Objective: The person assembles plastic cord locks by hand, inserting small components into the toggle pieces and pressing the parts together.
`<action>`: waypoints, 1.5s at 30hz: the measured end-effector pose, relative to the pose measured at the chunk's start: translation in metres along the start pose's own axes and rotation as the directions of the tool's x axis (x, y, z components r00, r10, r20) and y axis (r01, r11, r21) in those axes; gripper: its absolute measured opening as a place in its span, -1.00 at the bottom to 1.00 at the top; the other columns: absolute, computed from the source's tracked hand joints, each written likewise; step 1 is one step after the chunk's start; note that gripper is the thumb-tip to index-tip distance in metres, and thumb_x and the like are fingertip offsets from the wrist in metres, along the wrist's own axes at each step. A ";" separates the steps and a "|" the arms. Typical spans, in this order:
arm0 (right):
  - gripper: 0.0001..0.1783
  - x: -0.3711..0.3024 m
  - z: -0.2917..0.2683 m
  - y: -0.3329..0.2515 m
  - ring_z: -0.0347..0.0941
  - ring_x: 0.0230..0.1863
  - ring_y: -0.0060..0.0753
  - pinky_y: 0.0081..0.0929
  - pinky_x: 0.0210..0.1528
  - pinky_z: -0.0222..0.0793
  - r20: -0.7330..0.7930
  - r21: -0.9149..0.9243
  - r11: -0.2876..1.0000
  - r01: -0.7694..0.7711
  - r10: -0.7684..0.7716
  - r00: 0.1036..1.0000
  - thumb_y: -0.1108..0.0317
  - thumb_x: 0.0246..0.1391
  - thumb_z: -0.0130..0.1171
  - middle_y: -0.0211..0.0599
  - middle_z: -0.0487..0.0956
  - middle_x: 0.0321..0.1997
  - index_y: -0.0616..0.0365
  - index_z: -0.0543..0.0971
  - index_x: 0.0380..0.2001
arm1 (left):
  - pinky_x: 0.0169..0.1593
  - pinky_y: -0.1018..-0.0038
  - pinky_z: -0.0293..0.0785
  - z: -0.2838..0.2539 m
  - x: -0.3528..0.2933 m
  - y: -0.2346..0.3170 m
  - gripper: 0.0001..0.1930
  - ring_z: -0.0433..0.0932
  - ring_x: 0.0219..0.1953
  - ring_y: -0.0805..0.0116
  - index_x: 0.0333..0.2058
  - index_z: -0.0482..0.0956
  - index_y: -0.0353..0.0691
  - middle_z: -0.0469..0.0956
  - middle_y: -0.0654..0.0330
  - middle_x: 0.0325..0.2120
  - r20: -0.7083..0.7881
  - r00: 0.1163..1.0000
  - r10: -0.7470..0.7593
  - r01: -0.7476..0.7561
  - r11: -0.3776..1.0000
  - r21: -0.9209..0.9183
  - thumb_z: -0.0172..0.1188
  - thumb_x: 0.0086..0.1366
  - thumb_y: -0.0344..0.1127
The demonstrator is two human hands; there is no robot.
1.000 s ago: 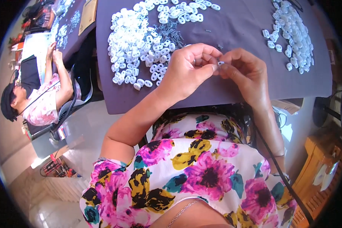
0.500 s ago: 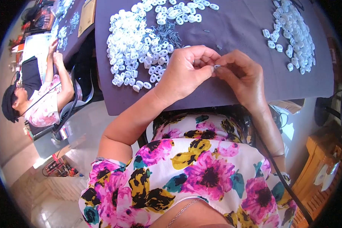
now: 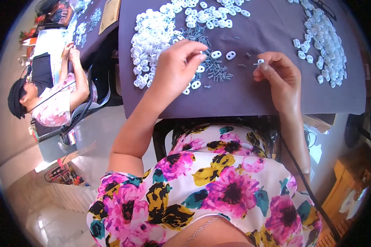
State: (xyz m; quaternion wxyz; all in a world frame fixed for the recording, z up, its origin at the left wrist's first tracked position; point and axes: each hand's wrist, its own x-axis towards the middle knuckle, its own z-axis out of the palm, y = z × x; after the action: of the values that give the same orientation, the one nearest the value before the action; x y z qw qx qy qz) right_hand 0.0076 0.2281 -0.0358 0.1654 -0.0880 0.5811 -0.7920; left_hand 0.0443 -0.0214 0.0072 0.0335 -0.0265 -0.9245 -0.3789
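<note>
My right hand [image 3: 281, 80] pinches a small white plastic piece [image 3: 260, 61], with a thin grey pin or screw end sticking out of its left side. Over to the left, my left hand [image 3: 177, 68] has thumb and forefinger closed on a small white piece [image 3: 201, 52], mostly covered by the fingertips. Beside that hand lies a loose pile of small grey screws [image 3: 218, 71]. Two oval white two-hole pieces [image 3: 231, 55] rest between the hands. A large heap of similar white pieces [image 3: 150, 35] spreads behind my left hand.
Another heap of white pieces [image 3: 327, 45] lies at the right on the dark tablecloth [image 3: 243, 99]. More two-hole pieces [image 3: 214, 17] are scattered at the far side. At the left, a seated co-worker [image 3: 55, 101] works with both hands at another table.
My hands, together before, have come apart: the left moved left toward the screw pile, the right slightly right with the white piece. The view has shifted a little.
</note>
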 end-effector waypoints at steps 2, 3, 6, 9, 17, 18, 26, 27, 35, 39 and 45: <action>-0.85 0.000 0.001 0.001 0.49 -0.37 -0.57 -0.61 -0.29 0.43 0.001 0.007 1.000 0.005 -0.005 1.000 0.52 0.12 0.11 -0.36 0.55 -0.37 0.27 0.52 -0.21 | -0.36 0.56 0.40 0.007 0.005 0.010 -0.79 0.49 -0.44 0.49 -0.21 0.58 -0.22 0.48 0.23 -0.49 -0.005 0.996 0.085 -0.084 0.991 0.102 0.24 0.12 -0.46; -0.85 0.000 0.001 0.001 0.49 -0.37 -0.57 -0.61 -0.29 0.43 0.000 0.017 1.000 0.007 -0.007 1.000 0.52 0.12 0.11 -0.36 0.55 -0.37 0.27 0.52 -0.22 | -0.37 0.46 0.40 0.011 0.010 0.008 -0.80 0.49 -0.47 0.33 -0.25 0.58 -0.22 0.47 0.18 -0.47 -0.007 0.986 0.166 -0.162 0.974 0.160 0.25 0.09 -0.42; -0.86 -0.001 0.001 0.003 0.49 -0.37 -0.57 -0.61 -0.28 0.43 -0.007 0.006 1.000 0.024 -0.024 1.000 0.52 0.12 0.11 -0.36 0.55 -0.37 0.27 0.52 -0.22 | -0.34 0.40 0.42 0.020 0.019 0.003 -0.83 0.50 -0.42 0.23 -0.30 0.57 -0.22 0.49 0.15 -0.42 0.086 0.949 0.305 -0.316 0.902 0.295 0.24 0.09 -0.42; -0.86 -0.001 0.003 0.003 0.49 -0.37 -0.57 -0.61 -0.28 0.42 -0.014 -0.011 1.000 0.027 -0.027 1.000 0.52 0.12 0.11 -0.36 0.55 -0.37 0.27 0.52 -0.22 | -0.31 0.36 0.44 0.016 0.018 0.003 -0.84 0.51 -0.38 0.19 -0.31 0.53 -0.24 0.48 0.12 -0.40 0.102 0.968 0.229 -0.248 0.930 0.272 0.23 0.09 -0.44; -0.87 -0.002 0.001 0.001 0.49 -0.37 -0.57 -0.62 -0.28 0.42 -0.014 -0.024 0.999 0.024 -0.024 1.000 0.51 0.12 0.11 -0.37 0.55 -0.38 0.27 0.52 -0.24 | -0.34 0.56 0.47 0.014 0.004 0.006 -0.85 0.55 -0.43 0.45 -0.23 0.53 -0.28 0.57 0.21 -0.39 0.042 0.996 -0.083 0.090 0.974 -0.209 0.18 0.20 -0.45; -0.87 -0.002 0.001 0.001 0.49 -0.37 -0.58 -0.62 -0.28 0.42 -0.011 -0.029 0.999 0.022 -0.023 1.000 0.51 0.12 0.11 -0.37 0.55 -0.38 0.27 0.52 -0.24 | -0.34 0.56 0.47 0.013 0.004 0.007 -0.85 0.55 -0.43 0.45 -0.23 0.53 -0.28 0.57 0.21 -0.39 0.045 0.996 -0.082 0.090 0.974 -0.210 0.18 0.20 -0.45; -0.87 -0.002 0.003 -0.001 0.49 -0.37 -0.58 -0.62 -0.29 0.43 -0.023 -0.037 0.999 0.005 -0.005 1.000 0.49 0.11 0.12 -0.36 0.55 -0.36 0.27 0.52 -0.25 | -0.30 0.59 0.57 0.016 -0.005 0.026 -0.70 0.63 -0.37 0.36 -0.08 0.52 -0.35 0.58 0.13 -0.37 0.335 0.926 -0.172 0.375 0.509 -0.775 0.18 0.18 -0.50; -0.87 -0.003 0.002 -0.001 0.49 -0.37 -0.57 -0.61 -0.30 0.43 -0.026 -0.046 0.999 0.010 -0.011 1.000 0.49 0.11 0.13 -0.35 0.55 -0.36 0.26 0.52 -0.25 | -0.30 0.58 0.57 0.020 -0.007 0.027 -0.70 0.63 -0.38 0.36 -0.08 0.52 -0.35 0.59 0.13 -0.36 0.345 0.924 -0.166 0.380 0.495 -0.781 0.19 0.19 -0.48; -0.89 -0.008 0.007 -0.008 0.52 -0.38 -0.54 -0.61 -0.35 0.46 -0.018 0.006 1.000 -0.018 0.018 1.000 0.50 0.10 0.14 -0.34 0.55 -0.36 0.26 0.51 -0.27 | -0.42 0.55 0.55 0.037 -0.017 0.030 -0.76 0.59 -0.52 0.37 -0.14 0.54 -0.35 0.58 0.13 -0.48 0.307 0.932 -0.191 0.361 0.516 -0.776 0.16 0.26 -0.35; -0.89 -0.012 0.021 -0.011 0.51 -0.35 -0.56 -0.62 -0.31 0.47 0.038 0.102 0.995 0.007 -0.011 0.999 0.54 0.11 0.11 -0.34 0.55 -0.34 0.27 0.50 -0.26 | -0.51 0.55 0.52 0.043 -0.018 0.032 -0.78 0.56 -0.59 0.39 -0.18 0.55 -0.37 0.56 0.14 -0.52 0.265 0.939 -0.219 0.342 0.534 -0.773 0.11 0.30 -0.32; -0.89 -0.012 0.022 -0.004 0.51 -0.34 -0.57 -0.61 -0.28 0.47 0.047 0.117 0.993 0.000 -0.006 0.999 0.56 0.12 0.09 -0.35 0.54 -0.34 0.29 0.49 -0.26 | -0.51 0.55 0.52 0.044 -0.012 0.038 -0.78 0.55 -0.59 0.39 -0.16 0.54 -0.36 0.57 0.14 -0.51 0.218 0.953 -0.209 0.295 0.493 -0.818 0.13 0.28 -0.37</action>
State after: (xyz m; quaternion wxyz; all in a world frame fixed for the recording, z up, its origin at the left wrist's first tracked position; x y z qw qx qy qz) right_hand 0.0252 0.2141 -0.0245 0.1827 -0.0977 0.5296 -0.8226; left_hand 0.0571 0.0363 0.0011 -0.0806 0.0789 -0.6206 -0.7760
